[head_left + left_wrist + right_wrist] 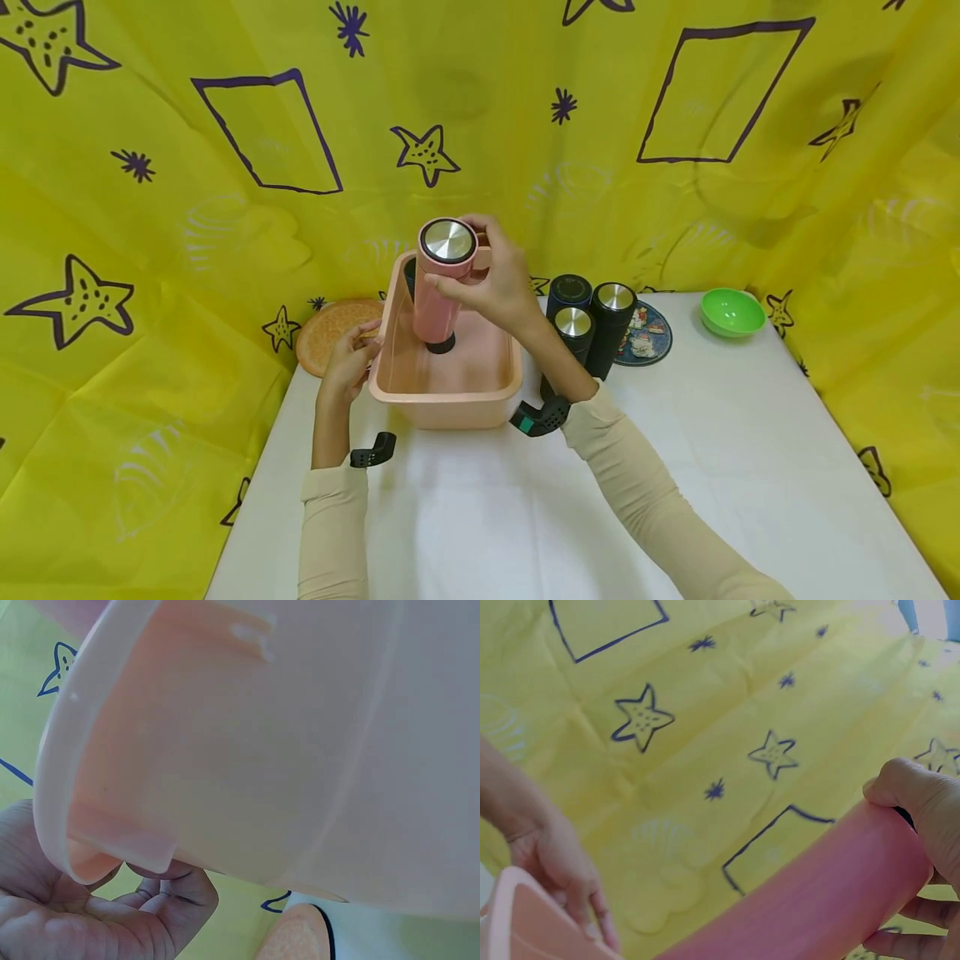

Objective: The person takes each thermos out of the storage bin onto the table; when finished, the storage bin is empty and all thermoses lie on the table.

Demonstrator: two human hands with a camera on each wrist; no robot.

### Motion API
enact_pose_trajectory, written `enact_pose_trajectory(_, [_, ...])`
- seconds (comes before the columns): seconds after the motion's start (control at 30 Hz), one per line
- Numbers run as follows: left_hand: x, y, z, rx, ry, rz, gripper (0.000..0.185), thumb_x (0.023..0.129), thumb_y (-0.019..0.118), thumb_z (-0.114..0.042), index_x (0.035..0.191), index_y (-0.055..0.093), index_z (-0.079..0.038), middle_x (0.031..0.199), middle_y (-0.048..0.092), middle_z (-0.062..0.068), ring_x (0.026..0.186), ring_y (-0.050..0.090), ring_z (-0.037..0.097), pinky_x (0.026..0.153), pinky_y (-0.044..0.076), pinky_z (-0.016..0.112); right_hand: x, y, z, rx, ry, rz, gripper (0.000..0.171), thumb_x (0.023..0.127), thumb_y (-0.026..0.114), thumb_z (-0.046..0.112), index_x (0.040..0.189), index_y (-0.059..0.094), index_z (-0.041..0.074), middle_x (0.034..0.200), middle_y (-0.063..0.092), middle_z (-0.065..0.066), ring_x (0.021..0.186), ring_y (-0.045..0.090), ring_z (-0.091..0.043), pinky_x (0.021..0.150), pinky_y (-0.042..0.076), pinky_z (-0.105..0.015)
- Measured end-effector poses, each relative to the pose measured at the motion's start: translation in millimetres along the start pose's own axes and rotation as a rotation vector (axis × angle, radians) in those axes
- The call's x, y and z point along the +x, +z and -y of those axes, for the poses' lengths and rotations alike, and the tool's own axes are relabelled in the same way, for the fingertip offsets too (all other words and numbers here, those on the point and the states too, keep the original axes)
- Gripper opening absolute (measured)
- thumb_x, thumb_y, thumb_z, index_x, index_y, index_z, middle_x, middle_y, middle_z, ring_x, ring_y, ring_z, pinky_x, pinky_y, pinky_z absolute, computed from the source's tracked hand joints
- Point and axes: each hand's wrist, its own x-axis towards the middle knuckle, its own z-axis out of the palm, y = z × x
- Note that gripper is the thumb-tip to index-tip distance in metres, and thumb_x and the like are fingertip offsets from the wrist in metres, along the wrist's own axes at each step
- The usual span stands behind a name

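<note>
Near the middle of the head view, a pink thermos bottle (438,287) with a shiny steel cap is gripped near its top by the right hand (491,287), fingers wrapped round the body, and it's held upright with its black base down inside a peach plastic tub (450,400); whether the base actually touches the tub floor can't be told. A second dark bottle (409,279) is just visible behind it in the tub. The tub's left rim is grasped by the left hand (347,358), and in the left wrist view the fingers (169,889) are seen curled under that rim. Right of the tub, three black thermos bottles (588,325) are stood close together on the white table (675,467), two with steel caps. Behind them a round patterned coaster (648,337) is partly hidden, and further right a green bowl (732,312) is set near the table edge. An orange round mat (330,333) is lying left of the tub. All of it is backed by a yellow cloth (150,208) with purple stars.
</note>
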Motion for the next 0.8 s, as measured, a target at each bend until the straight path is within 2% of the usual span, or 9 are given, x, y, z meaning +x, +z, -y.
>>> enact_pose_trajectory(0.2, [0.1, 0.9, -0.1, -0.006, 0.004, 0.006, 0.047, 0.101, 0.049, -0.006, 0.147, 0.040, -0.006, 0.103, 0.054, 0.005, 0.092, 0.061, 0.014, 0.075, 0.057, 0.025, 3.3, -24.7, 21.0, 0.057, -0.010, -0.043, 0.069, 0.069, 0.087, 0.013, 0.126, 0.051, 0.001, 0.118, 0.059, -0.012, 0.103, 0.055, -0.018, 0.064, 0.059, -0.034])
enact_pose_trajectory(0.57, [-0.9, 2.7, -1.8, 0.000, -0.010, -0.002, 0.046, 0.101, 0.048, -0.006, 0.146, 0.041, -0.007, 0.106, 0.053, 0.007, 0.095, 0.060, 0.016, 0.075, 0.057, 0.026, -0.5, -64.3, 46.5, -0.003, -0.042, -0.087, 0.066, 0.069, 0.085, 0.011, 0.125, 0.053, 0.000, 0.117, 0.061, -0.010, 0.103, 0.059, -0.012, 0.065, 0.058, -0.027])
enact_pose_trajectory(0.8, [-2.3, 2.2, -1.2, -0.010, -0.011, 0.002, 0.047, 0.101, 0.048, -0.007, 0.147, 0.040, -0.008, 0.099, 0.053, 0.004, 0.085, 0.061, 0.012, 0.070, 0.055, 0.023, -6.6, -84.8, 59.5, -0.042, -0.050, -0.083, 0.067, 0.069, 0.084, 0.009, 0.128, 0.053, -0.001, 0.119, 0.063, -0.011, 0.105, 0.061, -0.014, 0.066, 0.058, -0.023])
